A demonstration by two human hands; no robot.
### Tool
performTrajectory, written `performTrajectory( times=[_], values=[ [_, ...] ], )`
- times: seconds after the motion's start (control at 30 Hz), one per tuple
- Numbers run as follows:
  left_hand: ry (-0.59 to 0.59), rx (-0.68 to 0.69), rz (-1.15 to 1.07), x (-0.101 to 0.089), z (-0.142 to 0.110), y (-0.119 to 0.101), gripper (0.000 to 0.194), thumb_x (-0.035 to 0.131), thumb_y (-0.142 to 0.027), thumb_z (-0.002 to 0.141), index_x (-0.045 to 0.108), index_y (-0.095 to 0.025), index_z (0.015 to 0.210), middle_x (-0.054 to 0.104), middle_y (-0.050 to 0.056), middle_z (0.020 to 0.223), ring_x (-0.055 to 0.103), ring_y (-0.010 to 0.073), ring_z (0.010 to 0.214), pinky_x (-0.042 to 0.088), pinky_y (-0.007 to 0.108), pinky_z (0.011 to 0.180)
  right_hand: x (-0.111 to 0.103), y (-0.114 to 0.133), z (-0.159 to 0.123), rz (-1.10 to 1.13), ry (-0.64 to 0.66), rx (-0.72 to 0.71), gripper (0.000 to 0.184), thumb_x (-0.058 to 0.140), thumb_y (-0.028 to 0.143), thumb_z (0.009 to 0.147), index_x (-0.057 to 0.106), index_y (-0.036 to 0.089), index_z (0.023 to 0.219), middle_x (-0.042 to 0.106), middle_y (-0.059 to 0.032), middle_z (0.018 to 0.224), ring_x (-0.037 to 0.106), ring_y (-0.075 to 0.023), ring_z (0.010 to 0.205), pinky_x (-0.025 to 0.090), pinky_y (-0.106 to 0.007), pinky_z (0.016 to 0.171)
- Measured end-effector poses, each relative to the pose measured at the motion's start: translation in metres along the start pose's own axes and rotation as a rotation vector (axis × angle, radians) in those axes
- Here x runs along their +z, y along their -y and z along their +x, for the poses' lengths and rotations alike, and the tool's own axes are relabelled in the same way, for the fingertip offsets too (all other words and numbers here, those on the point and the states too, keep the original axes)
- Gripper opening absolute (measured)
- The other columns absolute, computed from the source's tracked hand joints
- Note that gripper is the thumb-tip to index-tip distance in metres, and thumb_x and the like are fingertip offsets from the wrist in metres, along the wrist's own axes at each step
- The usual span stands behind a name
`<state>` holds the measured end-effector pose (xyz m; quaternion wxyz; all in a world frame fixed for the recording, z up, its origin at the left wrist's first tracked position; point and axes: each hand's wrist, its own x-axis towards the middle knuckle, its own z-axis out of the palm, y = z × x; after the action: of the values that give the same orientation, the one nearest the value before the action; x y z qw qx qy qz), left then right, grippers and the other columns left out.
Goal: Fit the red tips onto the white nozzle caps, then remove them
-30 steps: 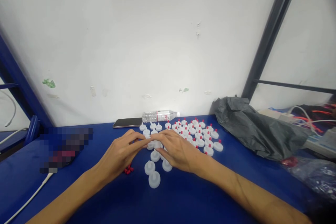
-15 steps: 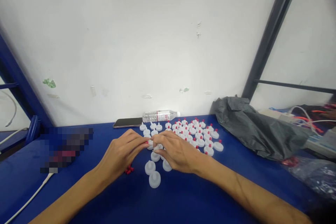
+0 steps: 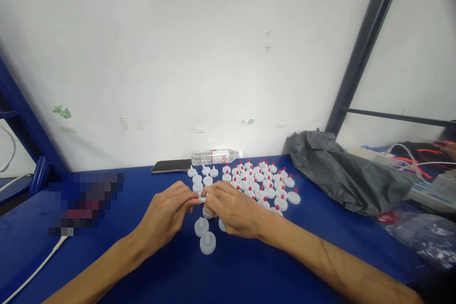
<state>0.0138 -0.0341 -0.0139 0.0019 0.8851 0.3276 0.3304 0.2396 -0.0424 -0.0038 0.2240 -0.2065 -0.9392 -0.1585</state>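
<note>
My left hand (image 3: 167, 210) is closed in a pinch, with a bit of a small red tip cap (image 3: 197, 196) showing at its fingertips. Against it, my right hand (image 3: 237, 211) is closed around a white nozzle cap, mostly hidden, whose pale spout (image 3: 203, 199) bridges the gap between the hands. Two white nozzle caps with bare spouts, a nearer one (image 3: 207, 243) and a farther one (image 3: 201, 227), stand below the hands. More bare ones (image 3: 197, 179) stand behind. To the right is a cluster of white nozzle caps with red tips (image 3: 269, 192).
A phone (image 3: 171, 166) and a clear plastic bottle (image 3: 215, 157) lie along the wall on the blue table (image 3: 149, 275). At right are a dark grey bag (image 3: 342, 171) and clear plastic wrapping (image 3: 423, 237). A white cable (image 3: 35, 270) runs at left.
My fingertips have come together around the spout and red tip cap, and my left hand has turned slightly. The small red pile beside it is now hidden. The view has shifted slightly.
</note>
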Motion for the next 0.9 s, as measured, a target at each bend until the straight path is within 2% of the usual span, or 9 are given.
performTrajectory(
  times=[0.13, 0.3, 0.43, 0.5, 0.57, 0.63, 0.77, 0.9],
  values=[
    [0.005, -0.006, -0.013, 0.001, -0.001, -0.002, 0.026, 0.042, -0.019, 0.098, 0.059, -0.021, 0.078, 0.058, -0.001, 0.068, 0.053, 0.0151, 0.07, 0.041, 0.026, 0.063, 0.004, 0.002, 0.0, -0.109, -0.064, -0.048, 0.016, 0.045, 0.005, 0.086, 0.053, 0.015, 0.094, 0.058, -0.016, 0.111, 0.052, -0.0253, 0.106, 0.047, -0.038, 0.09],
    [0.02, -0.041, -0.047, 0.001, 0.0, -0.006, 0.03, 0.041, -0.02, 0.098, 0.055, -0.02, 0.072, 0.055, -0.001, 0.065, 0.051, 0.0143, 0.065, 0.039, 0.026, 0.061, 0.008, 0.006, 0.001, -0.207, -0.123, -0.067, 0.017, 0.042, 0.005, 0.091, 0.055, 0.016, 0.094, 0.06, -0.0155, 0.107, 0.055, -0.0245, 0.105, 0.049, -0.037, 0.088],
    [0.069, -0.05, -0.035, -0.009, 0.007, -0.009, 0.031, 0.04, -0.025, 0.099, 0.056, -0.021, 0.073, 0.057, 0.0, 0.07, 0.052, 0.0153, 0.069, 0.041, 0.027, 0.063, -0.002, 0.005, 0.004, -0.17, -0.07, -0.049, 0.021, 0.048, 0.006, 0.087, 0.055, 0.016, 0.104, 0.059, -0.0149, 0.111, 0.055, -0.0244, 0.103, 0.048, -0.037, 0.088],
    [0.06, -0.047, 0.003, -0.014, 0.011, -0.008, 0.029, 0.04, -0.028, 0.1, 0.06, -0.021, 0.08, 0.06, 0.0, 0.073, 0.054, 0.0164, 0.073, 0.042, 0.029, 0.066, -0.008, 0.001, 0.004, -0.117, -0.02, -0.035, 0.031, 0.054, 0.007, 0.083, 0.054, 0.016, 0.113, 0.057, -0.0147, 0.116, 0.054, -0.0245, 0.103, 0.047, -0.038, 0.089],
    [0.036, -0.031, 0.068, -0.017, 0.013, -0.004, 0.028, 0.04, -0.029, 0.1, 0.063, -0.022, 0.086, 0.062, 0.001, 0.075, 0.054, 0.0175, 0.075, 0.043, 0.03, 0.068, -0.012, -0.007, 0.003, -0.051, -0.004, 0.015, 0.036, 0.054, 0.006, 0.083, 0.054, 0.018, 0.117, 0.057, -0.0125, 0.119, 0.053, -0.023, 0.104, 0.046, -0.038, 0.091],
    [0.025, -0.025, 0.142, -0.019, 0.013, 0.002, 0.03, 0.039, -0.028, 0.1, 0.063, -0.021, 0.086, 0.062, 0.001, 0.075, 0.054, 0.0183, 0.076, 0.043, 0.032, 0.07, -0.014, -0.016, 0.0, 0.014, -0.025, 0.106, 0.032, 0.05, 0.006, 0.087, 0.056, 0.019, 0.116, 0.058, -0.0104, 0.117, 0.055, -0.0209, 0.103, 0.045, -0.037, 0.093],
    [0.043, -0.11, 0.237, -0.022, 0.011, 0.018, 0.034, 0.039, -0.032, 0.099, 0.064, -0.02, 0.08, 0.064, 0.003, 0.076, 0.057, 0.0193, 0.08, 0.045, 0.031, 0.07, -0.011, -0.037, -0.01, 0.082, -0.073, 0.296, 0.025, 0.04, 0.016, 0.099, 0.059, 0.017, 0.115, 0.063, -0.0103, 0.112, 0.059, -0.0204, 0.103, 0.045, -0.039, 0.095],
    [0.061, -0.132, 0.24, -0.023, 0.01, 0.025, 0.037, 0.038, -0.034, 0.1, 0.068, -0.02, 0.082, 0.066, 0.003, 0.078, 0.058, 0.0182, 0.078, 0.045, 0.03, 0.066, -0.006, -0.048, -0.018, 0.11, -0.013, 0.325, 0.035, 0.031, 0.025, 0.104, 0.061, 0.018, 0.118, 0.068, -0.0089, 0.113, 0.059, -0.0225, 0.112, 0.04, -0.044, 0.103]
  ],
)
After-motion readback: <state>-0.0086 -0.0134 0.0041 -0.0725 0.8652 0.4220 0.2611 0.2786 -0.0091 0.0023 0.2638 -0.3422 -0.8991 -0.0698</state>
